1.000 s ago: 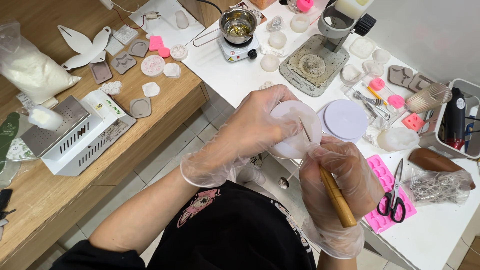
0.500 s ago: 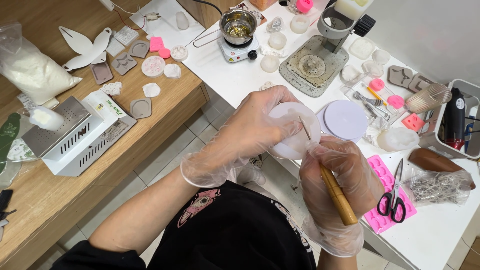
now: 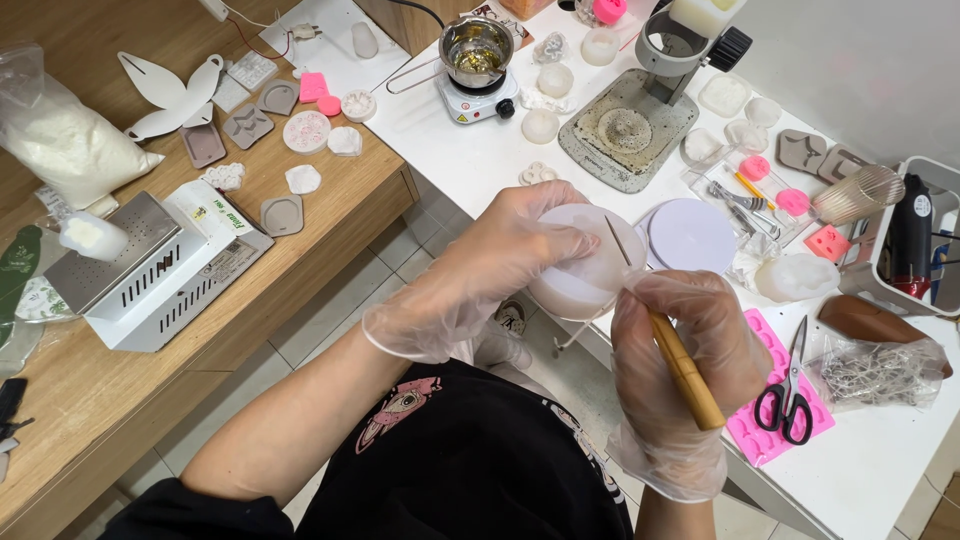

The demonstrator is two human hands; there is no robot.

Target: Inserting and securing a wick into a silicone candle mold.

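Gloved left hand (image 3: 500, 262) grips a white candle (image 3: 585, 262) above the table edge (image 3: 480, 165); gloved right hand (image 3: 685, 370) clasps a wooden-handled pick (image 3: 668, 340), tip at its top; a slip could gouge the wax.

You are in a small craft workshop, the kind used for casting candles or soap. At the top of the frame a metal pot (image 3: 476, 48) sits on a little electric hotplate (image 3: 478, 98) on the white worktop (image 3: 450, 150). Silicone moulds (image 3: 248, 125) lie scattered over the wooden worktop (image 3: 120, 400) at upper left, beside a bag of white granules (image 3: 60, 135). Scissors (image 3: 790, 390) and a pink mould tray (image 3: 765, 400) lie at lower right.
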